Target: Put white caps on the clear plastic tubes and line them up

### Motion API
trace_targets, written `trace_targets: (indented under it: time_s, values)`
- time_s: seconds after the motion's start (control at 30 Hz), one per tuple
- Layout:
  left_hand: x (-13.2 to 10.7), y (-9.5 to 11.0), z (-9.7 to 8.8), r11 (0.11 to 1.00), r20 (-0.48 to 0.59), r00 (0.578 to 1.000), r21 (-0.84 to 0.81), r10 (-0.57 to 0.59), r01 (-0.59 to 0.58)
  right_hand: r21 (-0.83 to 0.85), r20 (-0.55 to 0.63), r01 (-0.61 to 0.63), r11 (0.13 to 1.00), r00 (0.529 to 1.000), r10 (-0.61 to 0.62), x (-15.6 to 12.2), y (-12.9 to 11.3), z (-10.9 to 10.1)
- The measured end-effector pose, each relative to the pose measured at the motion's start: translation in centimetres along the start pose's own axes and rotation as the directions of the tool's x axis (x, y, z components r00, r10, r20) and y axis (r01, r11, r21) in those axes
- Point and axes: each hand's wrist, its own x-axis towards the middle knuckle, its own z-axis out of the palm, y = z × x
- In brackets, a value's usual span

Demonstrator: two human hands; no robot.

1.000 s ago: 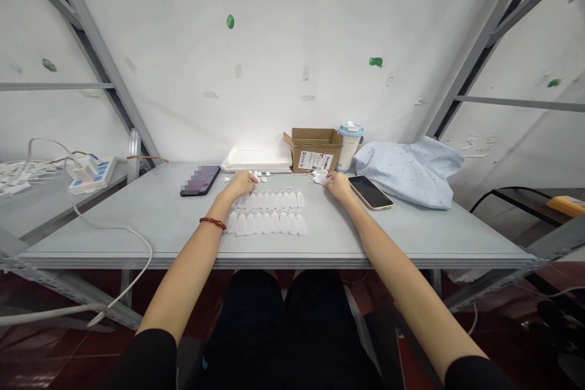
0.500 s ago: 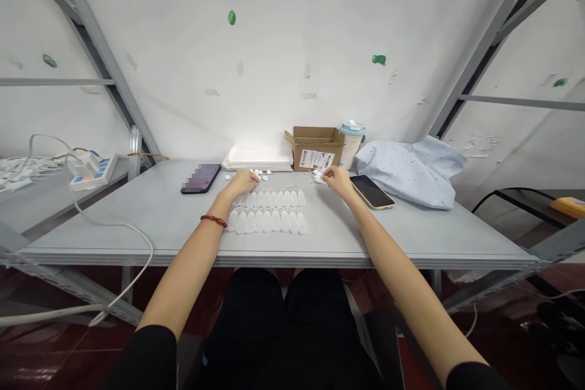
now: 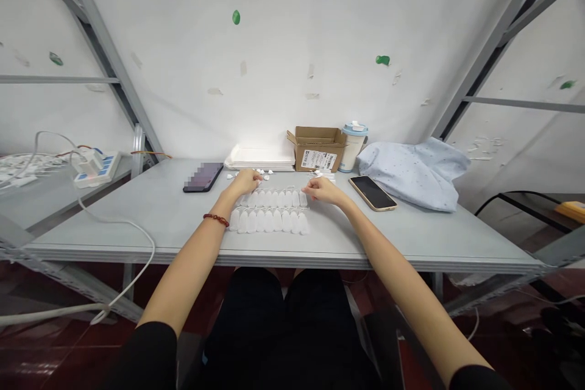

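Two rows of white oval tags [image 3: 269, 222] with thin strings lie on the grey table in front of me. At the left end of the upper row, my left hand [image 3: 247, 181] is closed, its fingertips near small white pieces [image 3: 266, 177]; what it holds, if anything, is hidden. Over the right end of the upper row, the fingers of my right hand [image 3: 322, 189] are pinched together beside the last tag. Anything between those fingertips is too small to make out. A little pile of white strings and clear strips [image 3: 328, 177] lies behind my right hand.
Along the wall stand a stack of white trays [image 3: 260, 158], an open cardboard box [image 3: 319, 155] and a blue-lidded cup [image 3: 351, 149]. A dark phone [image 3: 203, 177] lies left, another phone [image 3: 372, 193] right, beside a light blue cloth [image 3: 411, 170]. A white cable [image 3: 132, 227] hangs over the left edge.
My right hand has moved left and slightly nearer, from the pile of strings to the right end of the upper row. My left hand has stayed about where it was.
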Motion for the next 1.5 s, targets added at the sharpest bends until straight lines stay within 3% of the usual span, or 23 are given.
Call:
trace_targets:
  time_s: [0.17, 0.33, 0.6, 0.73, 0.87, 1.07, 1.27, 1.5]
  values:
    - [0.1, 0.3, -0.1, 0.999, -0.083, 0.996, 0.051, -0.013, 0.017, -0.197, -0.016, -0.011, 0.980, 1.000, 0.008, 0.6, 0.4, 0.8]
    - [0.2, 0.5, -0.3, 0.998, -0.129, 0.991, 0.045, -0.031, 0.037, -0.252, -0.050, -0.049, 0.966, 0.998, 0.038, 1.2, 1.2, 0.9]
    - [-0.2, 1.4, -0.7, 0.962, -0.164, 0.983, -0.272, -0.082, 0.035, -0.277, -0.067, -0.053, 0.959, 0.997, 0.035, 1.1, 1.7, 1.0]
    - [-0.7, 2.0, -1.2, 0.875, -0.085, 0.994, -0.484, -0.075, 0.024, -0.235, -0.103, -0.059, 0.970, 0.994, 0.036, 1.0, 1.3, 0.8]
    - [-1.3, 2.9, -1.9, 0.794, -0.003, 0.999, -0.607, -0.042, 0.032, -0.061, -0.168, -0.046, 0.997, 0.985, 0.035, 0.5, 0.4, 0.8]
    - [-2.0, 4.4, -2.2, 0.759, 0.086, 0.996, -0.649, 0.010, 0.049, 0.070, -0.252, 0.145, 0.987, 0.960, -0.123, 0.2, -1.0, 1.7]
    - [-2.3, 4.7, -2.1, 0.712, 0.129, 0.978, -0.702, 0.165, -0.028, -0.007, -0.309, 0.249, 0.968, 0.921, -0.239, 0.0, -1.7, 2.7]
    - [-2.5, 5.6, -2.0, 0.681, 0.121, 0.975, -0.731, 0.186, -0.039, -0.019, -0.261, 0.308, 0.951, 0.917, -0.302, -0.2, -2.0, 2.7]
